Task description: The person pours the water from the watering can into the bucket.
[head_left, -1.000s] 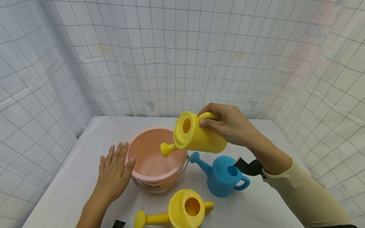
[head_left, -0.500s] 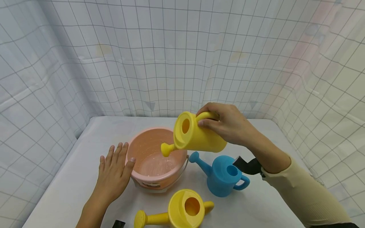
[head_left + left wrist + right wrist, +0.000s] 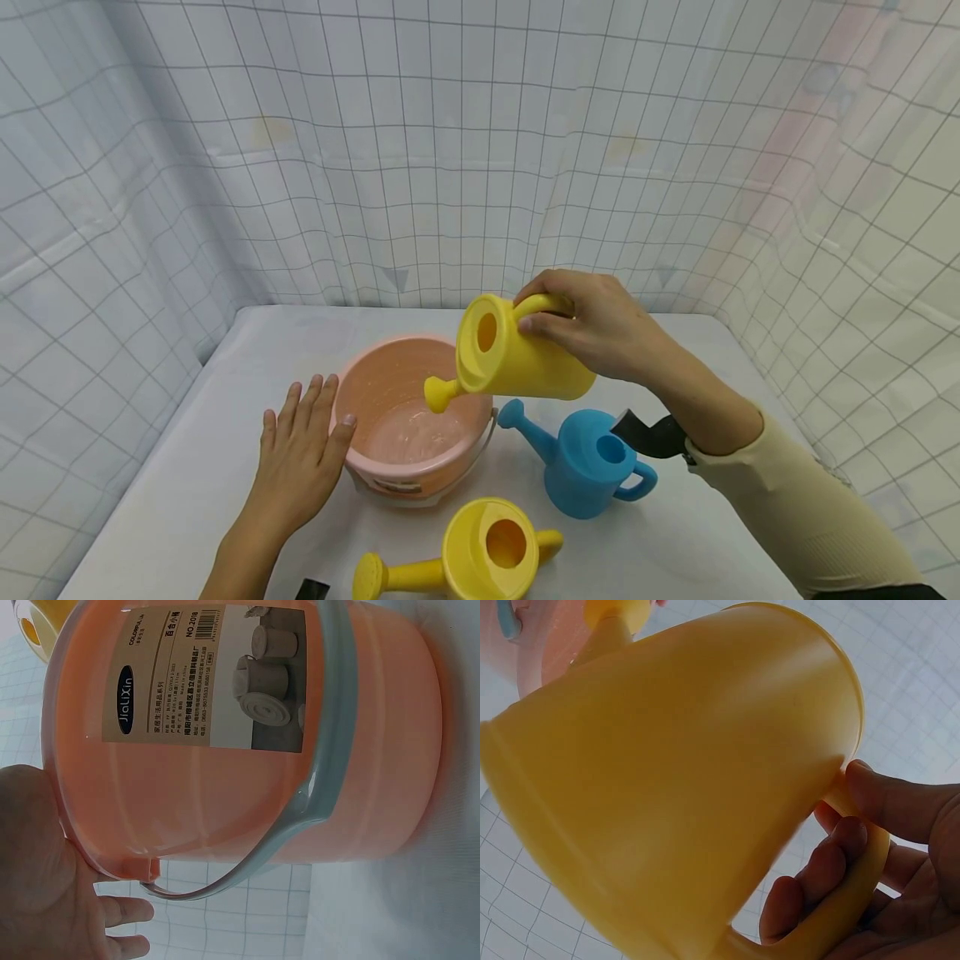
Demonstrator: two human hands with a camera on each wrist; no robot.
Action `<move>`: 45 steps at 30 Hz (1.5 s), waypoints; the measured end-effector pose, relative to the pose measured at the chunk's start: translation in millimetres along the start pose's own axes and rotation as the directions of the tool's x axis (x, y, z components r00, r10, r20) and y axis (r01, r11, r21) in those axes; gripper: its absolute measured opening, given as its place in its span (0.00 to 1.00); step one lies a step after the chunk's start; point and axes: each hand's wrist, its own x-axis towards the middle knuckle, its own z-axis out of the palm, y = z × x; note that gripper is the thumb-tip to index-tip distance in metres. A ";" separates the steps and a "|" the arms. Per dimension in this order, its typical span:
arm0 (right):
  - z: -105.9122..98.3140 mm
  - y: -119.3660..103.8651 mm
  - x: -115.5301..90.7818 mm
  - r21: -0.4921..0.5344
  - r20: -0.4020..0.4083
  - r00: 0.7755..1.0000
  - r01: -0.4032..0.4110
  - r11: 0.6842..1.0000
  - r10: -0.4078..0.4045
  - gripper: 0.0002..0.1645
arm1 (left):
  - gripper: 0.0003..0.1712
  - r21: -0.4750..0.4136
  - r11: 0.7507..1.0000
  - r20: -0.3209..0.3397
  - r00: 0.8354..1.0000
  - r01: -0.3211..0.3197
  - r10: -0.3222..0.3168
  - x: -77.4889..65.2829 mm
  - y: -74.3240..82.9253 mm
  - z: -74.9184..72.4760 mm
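Observation:
My right hand (image 3: 588,321) grips the handle of a yellow watering can (image 3: 525,358), fingers curled through the loop in the right wrist view. The can is tipped left, its spout head over the pink bucket (image 3: 360,454). Inside the bucket the bottom looks wet and rippled. At the bucket's left rim rests my left hand (image 3: 300,467), its fingers extended; the left wrist view shows the palm against the rim, above the grey bail handle (image 3: 334,742). A printed paper label (image 3: 202,679) sticks to the bucket's side.
A blue watering can (image 3: 581,462) stands right of the bucket, under my right forearm. Another yellow watering can (image 3: 487,550) stands at the front, spout pointing left. White cloth covers the table (image 3: 187,467). Gridded white curtains (image 3: 480,167) enclose the back and sides.
The held yellow can has shifted very slightly left with my right hand, and its tilt looks nearly the same. My left hand and the bucket stay put. Ripples in the bucket have changed.

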 end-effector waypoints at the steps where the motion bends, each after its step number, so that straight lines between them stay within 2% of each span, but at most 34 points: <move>1: 0.1 -0.1 0.0 -0.001 0.000 1.000 -0.001 1.000 0.001 0.10 | 0.36 0.001 1.000 0.001 1.000 0.000 0.000 0.0 -0.1 0.0; 20: -0.1 -3.0 0.6 -0.010 0.003 1.000 0.023 1.000 -0.023 0.10 | 0.36 0.005 1.000 0.004 1.000 0.004 -0.004 0.9 -1.5 1.2; 45: 1.0 -9.5 3.7 -0.079 0.014 0.996 0.084 0.993 -0.083 0.11 | 0.36 0.005 1.000 -0.001 1.000 0.002 -0.002 0.8 -2.5 1.7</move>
